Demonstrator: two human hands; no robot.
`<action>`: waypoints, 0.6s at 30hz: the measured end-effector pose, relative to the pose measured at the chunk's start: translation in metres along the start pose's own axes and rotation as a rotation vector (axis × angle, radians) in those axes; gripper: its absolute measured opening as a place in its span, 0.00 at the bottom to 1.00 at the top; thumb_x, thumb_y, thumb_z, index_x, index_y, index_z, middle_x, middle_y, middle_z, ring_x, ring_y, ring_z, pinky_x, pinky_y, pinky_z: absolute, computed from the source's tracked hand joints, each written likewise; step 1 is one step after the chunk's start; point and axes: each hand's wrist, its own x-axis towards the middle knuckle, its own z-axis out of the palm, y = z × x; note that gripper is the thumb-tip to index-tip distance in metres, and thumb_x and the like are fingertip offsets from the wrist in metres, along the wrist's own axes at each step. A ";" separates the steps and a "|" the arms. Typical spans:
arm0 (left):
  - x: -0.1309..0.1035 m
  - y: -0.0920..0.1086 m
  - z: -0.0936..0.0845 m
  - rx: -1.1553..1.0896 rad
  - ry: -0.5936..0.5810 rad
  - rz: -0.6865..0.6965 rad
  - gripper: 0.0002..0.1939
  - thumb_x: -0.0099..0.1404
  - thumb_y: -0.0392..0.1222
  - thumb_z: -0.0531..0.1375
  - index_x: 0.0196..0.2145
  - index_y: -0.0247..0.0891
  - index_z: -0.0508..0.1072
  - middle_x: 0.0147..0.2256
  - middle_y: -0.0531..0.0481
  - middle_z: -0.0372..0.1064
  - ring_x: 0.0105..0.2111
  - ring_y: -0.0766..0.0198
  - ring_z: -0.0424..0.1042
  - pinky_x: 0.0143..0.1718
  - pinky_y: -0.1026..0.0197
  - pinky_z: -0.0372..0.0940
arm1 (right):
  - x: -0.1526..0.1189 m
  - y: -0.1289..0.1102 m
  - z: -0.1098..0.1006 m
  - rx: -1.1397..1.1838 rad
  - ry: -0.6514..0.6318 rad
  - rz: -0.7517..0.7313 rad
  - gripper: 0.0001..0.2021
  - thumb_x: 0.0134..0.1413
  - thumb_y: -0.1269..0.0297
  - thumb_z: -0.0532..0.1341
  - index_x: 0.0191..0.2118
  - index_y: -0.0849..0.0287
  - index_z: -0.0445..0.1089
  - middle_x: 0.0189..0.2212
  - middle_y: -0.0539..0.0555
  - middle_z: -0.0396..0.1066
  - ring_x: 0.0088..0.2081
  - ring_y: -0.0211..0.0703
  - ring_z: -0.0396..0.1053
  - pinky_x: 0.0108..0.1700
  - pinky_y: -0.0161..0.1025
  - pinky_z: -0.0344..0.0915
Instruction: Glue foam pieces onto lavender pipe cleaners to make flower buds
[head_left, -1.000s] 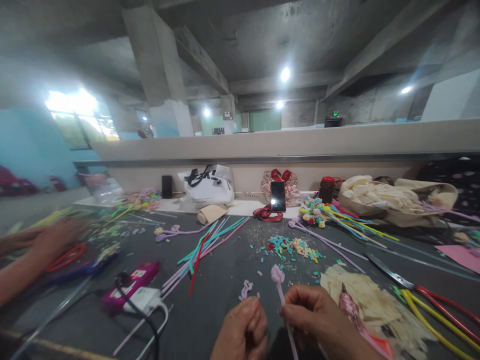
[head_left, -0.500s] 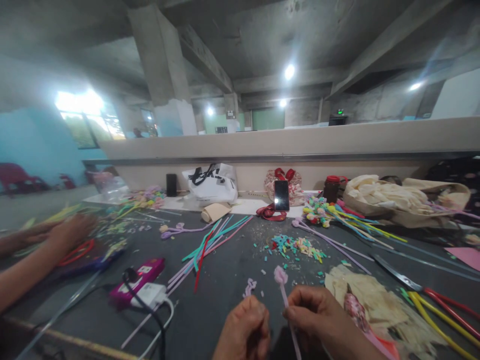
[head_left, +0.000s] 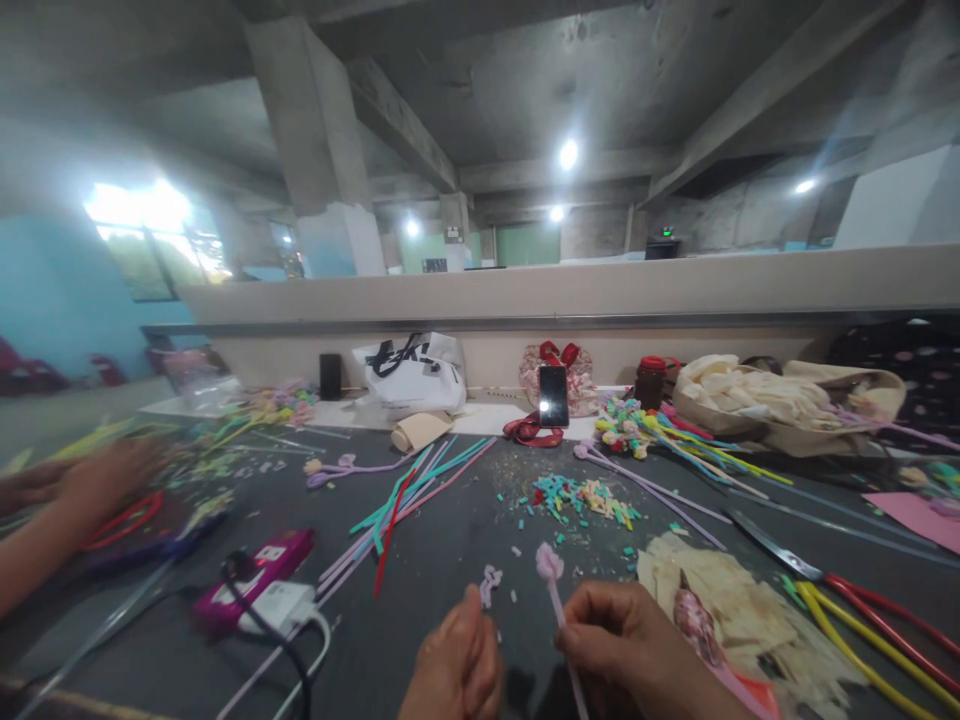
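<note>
My right hand (head_left: 626,640) pinches a thin lilac stem (head_left: 564,630) that stands slanted and carries a small ruffled lilac flower head (head_left: 549,563) at its top. To the left of it, my left hand (head_left: 457,660) is closed, thumb against the curled fingers; what it holds, if anything, is hidden. Just beyond its fingertips lies a small cluster of lilac pieces (head_left: 490,583) on the dark table (head_left: 420,620). A pile of short turquoise, red and cream pieces (head_left: 577,497) is scattered farther back.
Large scissors (head_left: 795,560) with red handles and a cream cloth (head_left: 735,590) lie at the right. Coloured strips (head_left: 390,500), a magenta power strip (head_left: 262,570) and white charger (head_left: 281,605) are left. Another person's hands (head_left: 112,480) are far left. A phone (head_left: 553,397) stands behind.
The view has shifted slightly, moving most things left in the picture. My left hand has turned, its thumb pointing up more and nearer the lilac cluster. My right hand still pinches the stem.
</note>
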 end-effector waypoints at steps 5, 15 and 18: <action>0.002 0.001 0.003 0.119 -0.002 0.067 0.23 0.44 0.61 0.57 0.19 0.34 0.69 0.13 0.55 0.61 0.11 0.76 0.51 0.11 0.72 0.42 | 0.000 -0.008 0.003 -0.073 0.023 0.002 0.09 0.38 0.62 0.61 0.19 0.63 0.64 0.10 0.42 0.56 0.11 0.27 0.53 0.14 0.26 0.50; 0.014 -0.007 0.002 0.124 0.007 0.118 0.18 0.46 0.52 0.61 0.25 0.32 0.74 0.16 0.53 0.64 0.11 0.77 0.55 0.12 0.73 0.47 | 0.002 -0.018 0.012 -0.261 0.063 -0.023 0.05 0.41 0.70 0.57 0.19 0.63 0.64 0.12 0.43 0.57 0.14 0.29 0.55 0.16 0.26 0.52; 0.011 -0.006 0.001 0.121 -0.010 0.164 0.21 0.46 0.53 0.61 0.31 0.32 0.74 0.21 0.49 0.68 0.14 0.73 0.60 0.12 0.72 0.51 | 0.002 -0.018 0.009 -0.231 0.052 -0.036 0.05 0.41 0.69 0.57 0.20 0.64 0.64 0.13 0.43 0.57 0.14 0.28 0.54 0.17 0.27 0.52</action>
